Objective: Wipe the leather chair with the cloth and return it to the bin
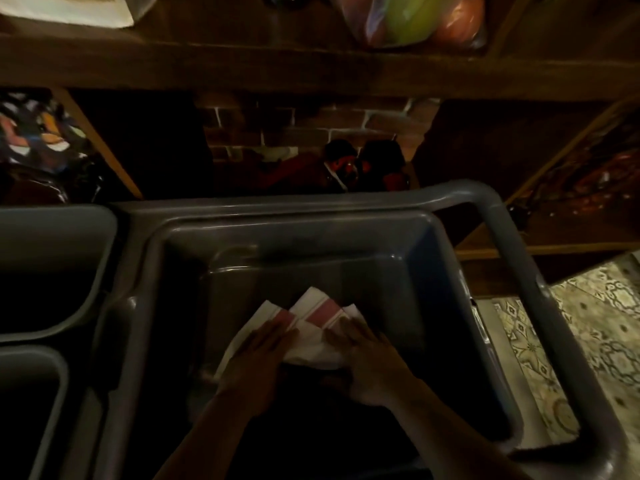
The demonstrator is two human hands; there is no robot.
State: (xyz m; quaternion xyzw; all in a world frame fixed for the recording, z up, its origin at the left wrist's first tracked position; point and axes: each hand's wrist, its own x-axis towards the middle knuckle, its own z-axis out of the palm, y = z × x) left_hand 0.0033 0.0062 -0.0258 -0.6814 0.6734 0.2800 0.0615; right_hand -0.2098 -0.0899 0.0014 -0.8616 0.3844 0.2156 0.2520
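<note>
A white cloth [313, 313] with red stripes lies folded on the bottom of a large grey bin [460, 271]. My left hand [258, 355] rests flat on the cloth's left part, fingers stretched out. My right hand [367, 358] presses on its right part, fingers spread. Both forearms reach down into the bin from the lower edge of the view. The near part of the cloth is hidden under my hands. No leather chair is in view.
Two more grey bins [52, 271] stand to the left. A dark wooden shelf [311, 71] runs across above, with a bag of coloured items [415, 19]. Behind the bin is a brick wall [294, 126]. Patterned floor tiles [588, 334] show at the right.
</note>
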